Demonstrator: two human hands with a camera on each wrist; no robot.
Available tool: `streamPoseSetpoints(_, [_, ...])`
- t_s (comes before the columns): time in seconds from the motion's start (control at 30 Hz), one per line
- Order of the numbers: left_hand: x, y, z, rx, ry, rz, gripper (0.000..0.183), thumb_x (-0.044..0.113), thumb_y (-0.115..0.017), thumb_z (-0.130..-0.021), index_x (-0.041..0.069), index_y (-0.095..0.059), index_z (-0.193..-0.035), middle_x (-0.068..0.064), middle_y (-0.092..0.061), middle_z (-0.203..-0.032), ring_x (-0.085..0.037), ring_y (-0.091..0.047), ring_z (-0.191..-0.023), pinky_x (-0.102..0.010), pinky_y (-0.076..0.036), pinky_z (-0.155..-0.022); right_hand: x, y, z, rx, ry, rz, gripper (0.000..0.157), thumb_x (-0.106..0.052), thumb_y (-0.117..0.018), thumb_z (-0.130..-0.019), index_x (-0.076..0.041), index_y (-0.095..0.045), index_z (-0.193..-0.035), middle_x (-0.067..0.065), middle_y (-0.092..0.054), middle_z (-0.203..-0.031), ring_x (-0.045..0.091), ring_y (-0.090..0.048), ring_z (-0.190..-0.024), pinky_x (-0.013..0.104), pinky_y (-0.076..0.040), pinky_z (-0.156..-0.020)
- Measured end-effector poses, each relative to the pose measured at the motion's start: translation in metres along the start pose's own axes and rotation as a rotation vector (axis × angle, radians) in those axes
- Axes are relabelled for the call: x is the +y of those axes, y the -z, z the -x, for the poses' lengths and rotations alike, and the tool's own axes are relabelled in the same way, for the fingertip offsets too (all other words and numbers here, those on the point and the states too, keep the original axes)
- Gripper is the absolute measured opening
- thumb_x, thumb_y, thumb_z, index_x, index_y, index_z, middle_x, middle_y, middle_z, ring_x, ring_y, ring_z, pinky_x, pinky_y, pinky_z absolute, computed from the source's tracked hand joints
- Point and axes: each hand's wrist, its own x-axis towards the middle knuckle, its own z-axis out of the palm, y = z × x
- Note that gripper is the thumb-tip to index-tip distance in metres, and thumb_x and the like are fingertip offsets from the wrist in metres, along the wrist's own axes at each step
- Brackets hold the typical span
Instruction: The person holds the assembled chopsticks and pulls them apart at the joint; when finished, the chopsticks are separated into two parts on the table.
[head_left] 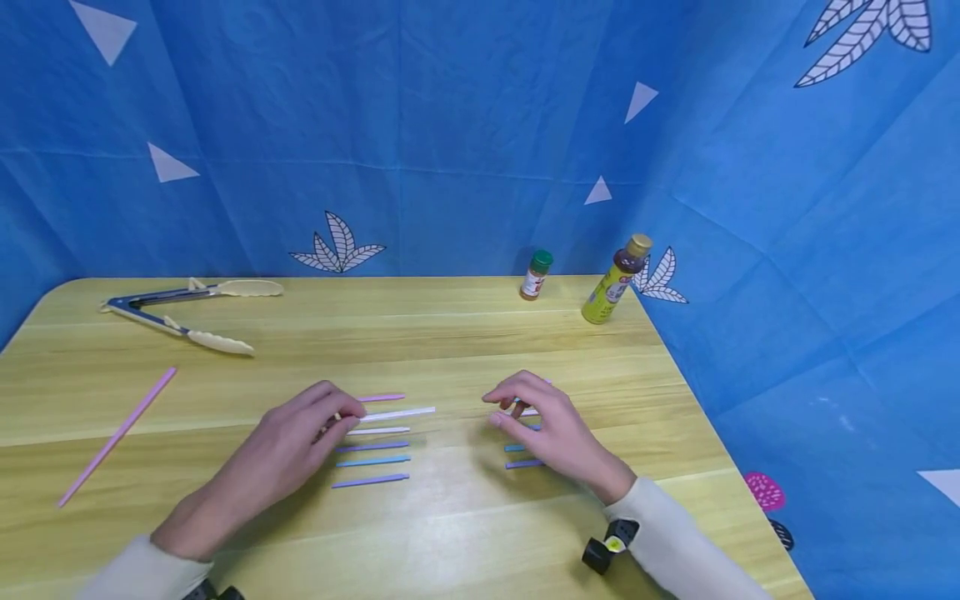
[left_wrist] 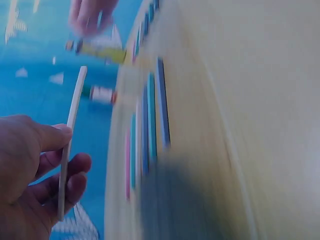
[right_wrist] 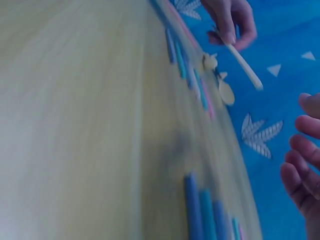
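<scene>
My left hand pinches a thin white straw between thumb and fingers. In the left wrist view this straw is raised, tilted, with its upper end free. Below it on the table lies a row of short straws in pink, white, blue and purple, with a purple straw nearest me. To the right, my right hand hovers with loosely bent fingers and holds nothing. Partly hidden beneath it is a second row of coloured straws, including a purple straw. Both wrist views are blurred.
A long pink straw lies at the left of the wooden table. Spread tongs rest at the back left. At the back right stand a green-capped jar and a gold-capped bottle, before a blue curtain.
</scene>
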Motion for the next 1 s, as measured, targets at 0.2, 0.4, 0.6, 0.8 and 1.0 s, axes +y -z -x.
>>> streamPoseSetpoints(0.2, [0.030, -0.018, -0.015, -0.052, -0.120, 0.059, 0.014, 0.009, -0.075, -0.103, 0.022, -0.074, -0.110, 0.010, -0.069, -0.111, -0.003, -0.064, -0.091, -0.024, -0.056, -0.076, -0.012, -0.018, -0.018, -0.106, -0.021, -0.050, 0.029, -0.022, -0.073, -0.107, -0.016, -0.073, -0.135, 0.002, -0.076, -0.124, 0.016, -0.070, -0.098, 0.028, -0.061, -0.081])
streamPoseSetpoints(0.4, [0.042, -0.026, -0.023, -0.022, -0.198, 0.040, 0.010, 0.012, -0.076, -0.103, 0.022, -0.074, -0.108, 0.012, -0.065, -0.104, 0.000, -0.055, -0.085, -0.021, -0.051, -0.071, -0.018, -0.027, -0.023, -0.172, -0.009, -0.012, 0.019, -0.026, -0.067, -0.110, -0.012, -0.081, -0.110, -0.005, -0.073, -0.089, 0.003, -0.055, -0.072, 0.022, -0.048, -0.065])
streamPoseSetpoints(0.6, [0.041, -0.028, -0.022, -0.034, -0.141, 0.044, 0.007, 0.016, -0.076, -0.104, 0.020, -0.077, -0.109, 0.011, -0.067, -0.106, -0.001, -0.055, -0.086, -0.023, -0.052, -0.073, -0.022, -0.027, -0.025, -0.181, 0.000, -0.009, 0.015, -0.025, -0.072, -0.108, -0.014, -0.082, -0.109, -0.008, -0.073, -0.092, 0.008, -0.056, -0.074, 0.021, -0.048, -0.066])
streamPoseSetpoints(0.8, [0.039, -0.029, -0.023, -0.039, -0.092, 0.067, 0.006, 0.020, -0.077, -0.103, 0.019, -0.078, -0.109, 0.011, -0.068, -0.103, -0.003, -0.055, -0.084, -0.023, -0.052, -0.072, -0.023, -0.029, -0.025, -0.150, -0.026, -0.054, 0.009, -0.022, -0.073, -0.107, -0.016, -0.080, -0.109, -0.004, -0.076, -0.096, 0.003, -0.054, -0.069, 0.021, -0.051, -0.062])
streamPoseSetpoints(1.0, [0.040, -0.032, -0.023, -0.001, -0.121, 0.075, 0.008, 0.017, -0.079, -0.101, 0.020, -0.076, -0.107, 0.011, -0.068, -0.101, -0.004, -0.055, -0.081, -0.022, -0.050, -0.069, -0.026, -0.032, -0.027, -0.141, 0.006, -0.054, 0.010, -0.022, -0.074, -0.106, -0.016, -0.080, -0.111, -0.003, -0.075, -0.096, 0.000, -0.042, -0.061, 0.018, -0.043, -0.057])
